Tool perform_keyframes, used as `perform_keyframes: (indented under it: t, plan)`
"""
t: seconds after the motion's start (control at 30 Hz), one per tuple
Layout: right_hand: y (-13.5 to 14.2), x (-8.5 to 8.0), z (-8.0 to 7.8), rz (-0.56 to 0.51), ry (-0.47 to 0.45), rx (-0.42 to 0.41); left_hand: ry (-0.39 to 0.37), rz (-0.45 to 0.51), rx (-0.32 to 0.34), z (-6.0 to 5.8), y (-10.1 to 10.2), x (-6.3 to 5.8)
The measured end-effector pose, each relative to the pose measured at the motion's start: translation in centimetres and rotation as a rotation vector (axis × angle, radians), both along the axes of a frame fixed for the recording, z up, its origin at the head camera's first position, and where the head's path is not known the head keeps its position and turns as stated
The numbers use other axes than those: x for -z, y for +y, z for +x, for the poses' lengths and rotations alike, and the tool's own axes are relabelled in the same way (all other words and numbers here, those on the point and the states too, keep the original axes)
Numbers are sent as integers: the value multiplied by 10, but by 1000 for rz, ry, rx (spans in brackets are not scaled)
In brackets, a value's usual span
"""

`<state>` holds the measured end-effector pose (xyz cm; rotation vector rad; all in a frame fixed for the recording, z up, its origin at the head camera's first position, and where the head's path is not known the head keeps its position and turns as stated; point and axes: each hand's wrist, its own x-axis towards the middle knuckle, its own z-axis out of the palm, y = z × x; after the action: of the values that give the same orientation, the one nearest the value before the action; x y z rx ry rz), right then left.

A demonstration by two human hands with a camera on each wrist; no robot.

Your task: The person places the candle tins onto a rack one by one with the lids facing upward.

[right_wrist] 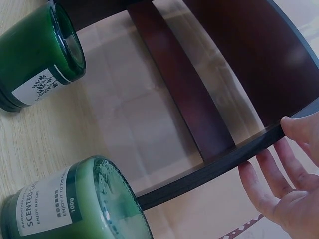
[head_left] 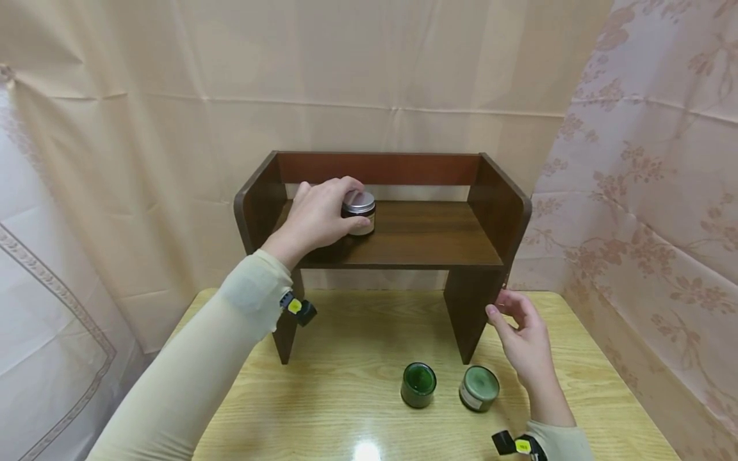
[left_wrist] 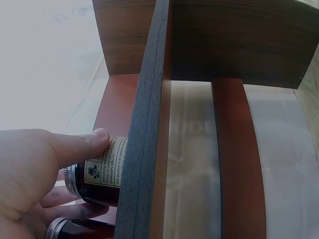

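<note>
My left hand [head_left: 323, 214] grips a dark brown glass jar [left_wrist: 102, 191] with a silver lid and cream printed label, upright on the board of a dark wooden shelf [head_left: 438, 246]. Close beside it in the left wrist view is a second silver-lidded jar [left_wrist: 82, 229], hidden behind my hand in the head view. Lower down, my right hand [head_left: 526, 336] holds the front edge of the shelf's right side panel, thumb on the edge and fingers along the outside. Nearest that hand on the table stands a green scented candle [head_left: 480, 388] in a glass.
Left of the candle stands a green glass cup [head_left: 418, 385], in front of the shelf. The shelf rests on a light wood table [head_left: 323, 403]. Behind hangs a beige cloth [head_left: 392, 70], with a floral cloth [head_left: 651, 211] on the right.
</note>
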<state>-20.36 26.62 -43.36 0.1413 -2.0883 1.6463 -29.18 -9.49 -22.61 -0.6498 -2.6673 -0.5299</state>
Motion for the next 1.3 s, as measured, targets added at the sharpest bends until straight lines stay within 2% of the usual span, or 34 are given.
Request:
perform_keyframes:
  t: [0.17, 0.4, 0.63, 0.9, 1.3]
  plan:
    - [0, -1, 1, -2, -4, -4, 4, 14, 13, 1, -1, -1]
    - [1, 2, -1, 1, -9, 5, 26, 103, 88, 1, -8, -3]
    - [1, 2, -1, 4, -13, 8, 119, 167, 150, 6, -18, -3]
    - [1, 1, 0, -5, -16, 2, 195, 214, 183, 25, -33, 3]
    - [-1, 1, -1, -37, -22, 1, 323, 312, 246, 63, -66, 28]
